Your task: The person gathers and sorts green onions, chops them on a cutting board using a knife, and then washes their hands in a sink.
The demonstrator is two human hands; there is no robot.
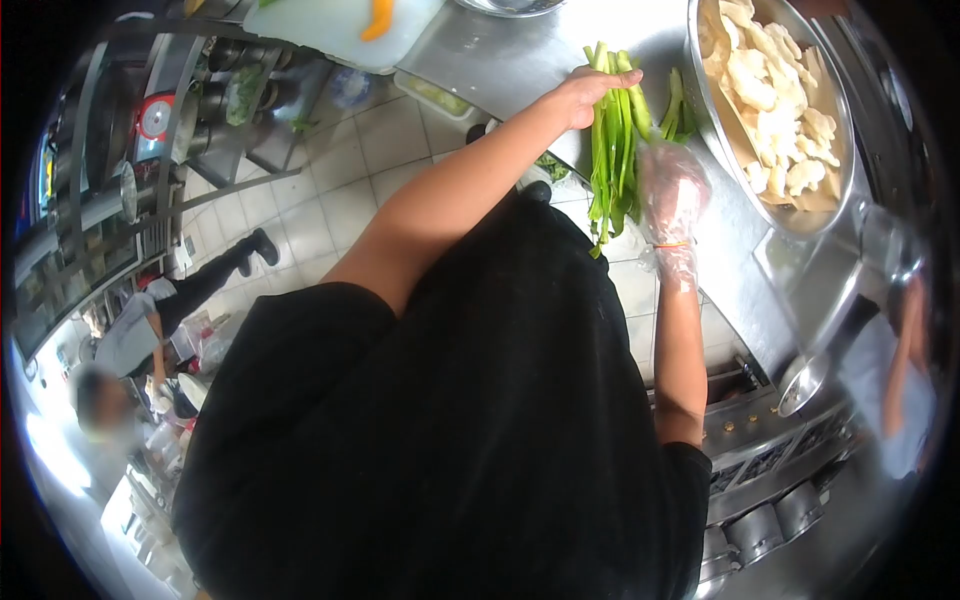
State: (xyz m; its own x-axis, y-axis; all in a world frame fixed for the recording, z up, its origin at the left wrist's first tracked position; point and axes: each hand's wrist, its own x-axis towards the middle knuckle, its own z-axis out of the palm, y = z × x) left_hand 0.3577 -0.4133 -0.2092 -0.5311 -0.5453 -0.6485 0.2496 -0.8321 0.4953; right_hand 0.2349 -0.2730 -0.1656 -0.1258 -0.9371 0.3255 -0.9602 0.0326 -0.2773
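Observation:
Long green leafy stalks (618,150) hang over the edge of the steel counter, leaves downward. My left hand (590,95), bare, is closed around their upper ends. Just right of the bunch is my right hand (675,195), in a clear plastic glove with a band at the wrist. Its fingers look curled in, and what they may hold is hidden. Shorter green pieces (677,108) lie on the counter beyond it, beside a large metal bowl (712,125) of pale, puffy food pieces (775,100).
A white cutting board (340,30) with an orange piece (378,20) sits at the upper left. The steel counter (500,60) runs along the top. One person (130,330) is at the left, another (885,370) at the right. Pots (755,530) stand lower right. Tiled floor (330,160) shows below.

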